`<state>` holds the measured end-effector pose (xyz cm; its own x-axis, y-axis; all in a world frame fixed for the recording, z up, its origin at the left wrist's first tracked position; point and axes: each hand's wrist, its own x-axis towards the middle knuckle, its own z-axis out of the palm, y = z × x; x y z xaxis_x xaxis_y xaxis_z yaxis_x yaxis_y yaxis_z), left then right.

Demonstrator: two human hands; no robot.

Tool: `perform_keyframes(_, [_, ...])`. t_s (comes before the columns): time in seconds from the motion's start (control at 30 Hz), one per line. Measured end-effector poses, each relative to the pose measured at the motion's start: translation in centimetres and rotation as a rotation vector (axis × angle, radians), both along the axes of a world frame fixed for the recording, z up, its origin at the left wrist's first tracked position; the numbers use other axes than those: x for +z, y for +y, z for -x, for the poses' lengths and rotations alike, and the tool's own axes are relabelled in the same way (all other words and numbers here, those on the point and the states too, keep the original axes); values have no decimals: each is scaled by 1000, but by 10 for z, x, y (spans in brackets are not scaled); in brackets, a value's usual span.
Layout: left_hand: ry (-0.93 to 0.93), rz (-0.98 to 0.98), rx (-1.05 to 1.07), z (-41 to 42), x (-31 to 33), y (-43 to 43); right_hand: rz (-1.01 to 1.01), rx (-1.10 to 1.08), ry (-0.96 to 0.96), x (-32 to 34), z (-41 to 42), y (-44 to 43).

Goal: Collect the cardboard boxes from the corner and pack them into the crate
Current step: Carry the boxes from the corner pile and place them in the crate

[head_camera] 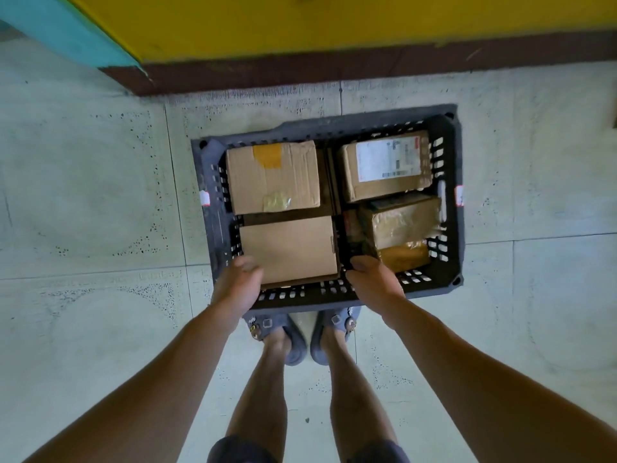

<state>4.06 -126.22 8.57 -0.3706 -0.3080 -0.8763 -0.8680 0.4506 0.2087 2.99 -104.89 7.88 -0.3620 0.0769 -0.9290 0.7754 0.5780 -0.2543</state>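
On the floor, near a yellow wall, sits the crate, just ahead of the person's clogs. 5 boxes are inside: taped box far left, labelled box far right, wrapped box and small parcel near right, plain box near left, lying flat. Left hand clasps the plain box's near-left corner, fingers curled. Right hand clasps its near-right corner, fingers curled down the side.

Head view, steeply downward, close above floor
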Motion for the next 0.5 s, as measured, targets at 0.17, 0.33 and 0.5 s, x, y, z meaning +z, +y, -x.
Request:
perform_keyframes(0.17, [124,-200,12,14,106,25,-3,-5,100,111,0,29])
perform_keyframes(0.33, [201,-329,40,24,197,49,-105,-48,256,229,-11,56])
perform_keyframes(0.5, [259,-441,-49,19,282,93,-156,-345,385,333,-53,88])
